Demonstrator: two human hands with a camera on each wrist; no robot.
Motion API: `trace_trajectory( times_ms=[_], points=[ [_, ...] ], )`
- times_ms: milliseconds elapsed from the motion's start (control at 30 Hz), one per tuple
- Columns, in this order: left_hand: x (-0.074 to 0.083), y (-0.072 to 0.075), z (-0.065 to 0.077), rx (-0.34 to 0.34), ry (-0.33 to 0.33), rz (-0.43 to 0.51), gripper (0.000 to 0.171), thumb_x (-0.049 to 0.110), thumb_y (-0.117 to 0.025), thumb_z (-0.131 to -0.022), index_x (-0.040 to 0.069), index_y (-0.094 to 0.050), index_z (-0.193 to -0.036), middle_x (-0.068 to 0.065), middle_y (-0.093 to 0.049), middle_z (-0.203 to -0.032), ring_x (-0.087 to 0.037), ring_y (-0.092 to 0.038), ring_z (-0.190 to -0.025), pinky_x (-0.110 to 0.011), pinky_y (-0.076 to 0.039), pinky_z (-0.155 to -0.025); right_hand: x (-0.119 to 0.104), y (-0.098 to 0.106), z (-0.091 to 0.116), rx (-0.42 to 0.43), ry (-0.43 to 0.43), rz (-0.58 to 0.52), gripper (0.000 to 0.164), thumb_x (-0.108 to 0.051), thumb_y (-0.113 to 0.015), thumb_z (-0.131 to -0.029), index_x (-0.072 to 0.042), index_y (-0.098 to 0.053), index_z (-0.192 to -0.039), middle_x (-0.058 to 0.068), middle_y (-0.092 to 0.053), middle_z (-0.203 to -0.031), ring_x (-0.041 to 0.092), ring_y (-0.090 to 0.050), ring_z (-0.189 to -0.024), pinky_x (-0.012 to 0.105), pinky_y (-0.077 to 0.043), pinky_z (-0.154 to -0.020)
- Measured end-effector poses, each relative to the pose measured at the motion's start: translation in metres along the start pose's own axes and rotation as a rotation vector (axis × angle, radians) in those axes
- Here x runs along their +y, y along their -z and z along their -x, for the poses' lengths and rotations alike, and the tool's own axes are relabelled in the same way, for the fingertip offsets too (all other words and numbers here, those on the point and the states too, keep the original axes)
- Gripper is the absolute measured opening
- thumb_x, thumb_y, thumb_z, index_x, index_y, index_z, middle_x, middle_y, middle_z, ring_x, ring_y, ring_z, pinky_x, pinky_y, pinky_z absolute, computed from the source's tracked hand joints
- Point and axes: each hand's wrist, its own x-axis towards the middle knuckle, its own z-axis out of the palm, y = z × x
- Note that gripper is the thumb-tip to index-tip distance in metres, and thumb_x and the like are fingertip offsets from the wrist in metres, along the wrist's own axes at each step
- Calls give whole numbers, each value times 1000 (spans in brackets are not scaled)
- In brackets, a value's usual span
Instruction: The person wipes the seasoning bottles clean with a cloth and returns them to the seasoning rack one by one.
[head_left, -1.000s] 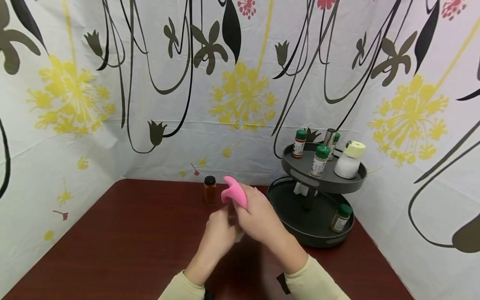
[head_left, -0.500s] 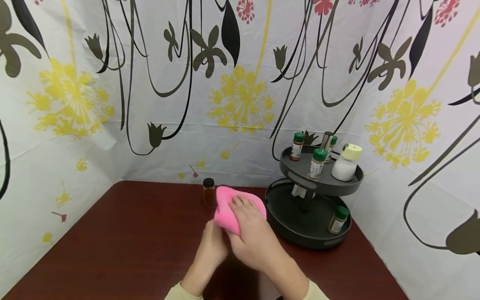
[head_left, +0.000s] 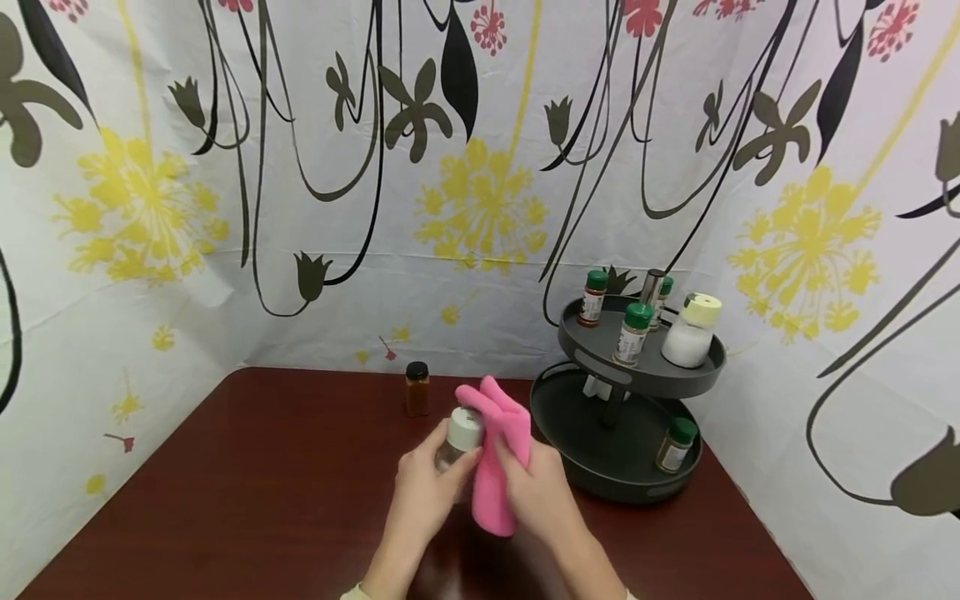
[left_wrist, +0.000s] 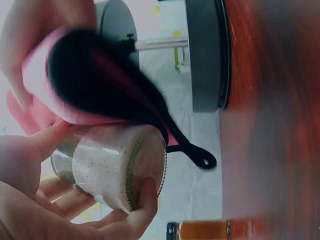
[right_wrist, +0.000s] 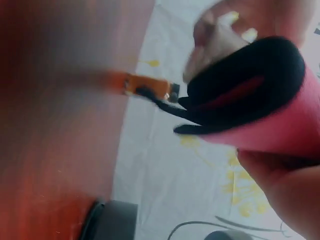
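Observation:
My left hand [head_left: 426,483] grips a clear glass jar [left_wrist: 107,162] with a white lid [head_left: 465,427] and pale speckled contents. In the left wrist view the thumb and fingers curl round its side and base. My right hand [head_left: 542,487] holds a folded pink cloth [head_left: 498,454] with a dark trim and a small hanging loop [left_wrist: 202,156]. The cloth lies against the jar's side. In the right wrist view the folded cloth largely hides the jar.
A two-tier black turntable rack [head_left: 641,367] stands at the right, bearing several green-capped spice bottles [head_left: 632,336] and a white jar with a yellow lid [head_left: 688,333]. At the back of the dark red table [head_left: 262,483] is a small black-capped bottle of orange-brown spice [head_left: 417,390]. A floral sheet [head_left: 337,208] hangs behind.
The cloth, earlier spread over the top of the jar under my right hand, has shifted to the jar's right side. The jar's white lid now shows.

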Motion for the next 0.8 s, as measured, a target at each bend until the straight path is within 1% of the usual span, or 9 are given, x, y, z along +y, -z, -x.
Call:
trace_trajectory(
  times_ms=[67,167,233,333,467,533,600,733,800],
  points=[
    [-2,0,0,20,-40,-43,36,14,-76,-96,27,-72,-129,-5,-78,-99,-13,-67,-80,-34,-56,-69,1,-5,10,45,95,117,36,-20,-64,-107,-16,-67,-142,2,-71,-140,13,-72,-121,38,-61,-99],
    [-5,-2,4,26,-123,-131,33,-6,-70,-86,15,-75,-112,-7,-77,-89,-19,-69,-77,-36,-56,-64,-5,-10,12,30,283,334,55,-15,-66,-102,-10,-55,-155,6,-56,-160,23,-55,-148,50,-48,-119],
    [-6,-5,7,17,-157,-154,30,-8,-69,-81,12,-74,-103,-6,-76,-87,-18,-68,-78,-35,-54,-65,-10,-11,7,22,321,384,52,-16,-68,-99,-4,-60,-149,11,-61,-155,31,-56,-147,55,-47,-119],
    [-7,-10,9,-38,-134,-109,23,0,-72,-85,13,-74,-104,-1,-76,-88,-13,-66,-78,-32,-54,-68,-13,-8,-10,-39,221,315,32,-20,-63,-103,-19,-72,-133,-6,-68,-146,17,-62,-139,49,-51,-116],
    [-7,-13,9,-72,-73,-46,29,19,-77,-95,23,-73,-123,5,-77,-91,-6,-67,-80,-29,-55,-74,-5,-4,-24,-103,58,60,23,-29,-55,-111,-37,-77,-115,-25,-65,-144,-4,-58,-136,39,-51,-115],
    [-9,-12,7,-51,-48,-26,32,25,-77,-97,27,-71,-129,3,-77,-96,-6,-66,-81,-29,-56,-75,1,-6,-21,-79,8,-26,25,-35,-53,-113,-41,-76,-119,-27,-61,-149,-6,-58,-137,37,-51,-115],
    [-11,-9,4,-12,-42,-21,36,28,-78,-97,27,-70,-132,-1,-79,-104,-10,-70,-88,-33,-58,-80,7,-11,-10,-6,-40,-94,23,-38,-57,-111,-35,-77,-121,-16,-71,-138,0,-68,-123,33,-56,-106],
    [-14,-4,1,53,-73,-32,43,17,-77,-97,22,-69,-139,-7,-79,-121,-21,-74,-108,-45,-61,-94,11,-25,13,156,126,85,35,-20,-68,-104,-19,-70,-139,2,-74,-135,13,-73,-117,33,-61,-98],
    [-14,-3,1,60,-132,-65,45,5,-74,-94,20,-71,-136,-8,-80,-117,-22,-76,-108,-47,-62,-92,7,-27,18,189,286,256,48,-10,-71,-98,-10,-64,-146,8,-69,-145,21,-68,-131,42,-58,-108]
  ],
)
